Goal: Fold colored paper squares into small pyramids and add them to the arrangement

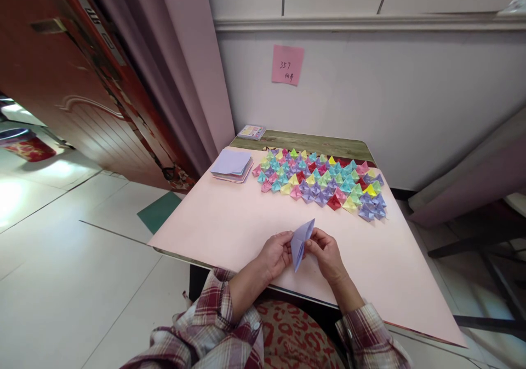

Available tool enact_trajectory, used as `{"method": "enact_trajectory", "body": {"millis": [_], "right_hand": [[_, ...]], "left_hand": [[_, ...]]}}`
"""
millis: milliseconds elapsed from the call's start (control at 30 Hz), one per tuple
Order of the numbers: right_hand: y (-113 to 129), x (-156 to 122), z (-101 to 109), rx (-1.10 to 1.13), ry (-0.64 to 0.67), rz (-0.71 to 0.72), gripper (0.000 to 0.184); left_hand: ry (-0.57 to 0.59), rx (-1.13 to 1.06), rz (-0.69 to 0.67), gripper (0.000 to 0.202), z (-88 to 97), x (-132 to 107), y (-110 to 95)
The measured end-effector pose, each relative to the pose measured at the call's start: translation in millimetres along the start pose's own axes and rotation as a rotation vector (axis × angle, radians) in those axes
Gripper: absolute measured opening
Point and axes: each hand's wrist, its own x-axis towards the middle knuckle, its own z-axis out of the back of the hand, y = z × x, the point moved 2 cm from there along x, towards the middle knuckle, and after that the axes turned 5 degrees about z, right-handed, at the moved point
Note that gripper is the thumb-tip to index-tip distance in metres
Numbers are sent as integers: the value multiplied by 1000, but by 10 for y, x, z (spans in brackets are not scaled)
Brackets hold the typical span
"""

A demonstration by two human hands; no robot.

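Note:
A partly folded sheet of purple origami paper (301, 241) is held up between my two hands, just above the near part of the table. My left hand (276, 255) pinches its left side between thumb and fingers. On the other side, my right hand (327, 254) is closed on the right edge, fingers partly behind the paper. Beyond my hands lie many small folded paper pieces (312, 180) in purple, blue, green, yellow, pink and red, set close together in rows. A stack of square paper sheets (232, 165), purple on top, sits at the back left.
The table has a pale pink cover (213, 215). A small packet (252, 132) lies at its far left corner. A pink note (287, 65) is stuck to the wall behind. Left of the table, a green sheet (159, 212) lies on the floor near the red door (94, 95).

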Motion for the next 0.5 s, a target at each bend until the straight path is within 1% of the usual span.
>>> {"method": "enact_trajectory", "body": {"millis": [233,500], "right_hand": [[-3,-4,-7,25,-8,-2,21],[-5,-13,9,-5,1,1,21]], "left_hand": [[3,-21,16,7,-18,-14,-9],[-36,15,34,9,-34,-30,-23]]}}
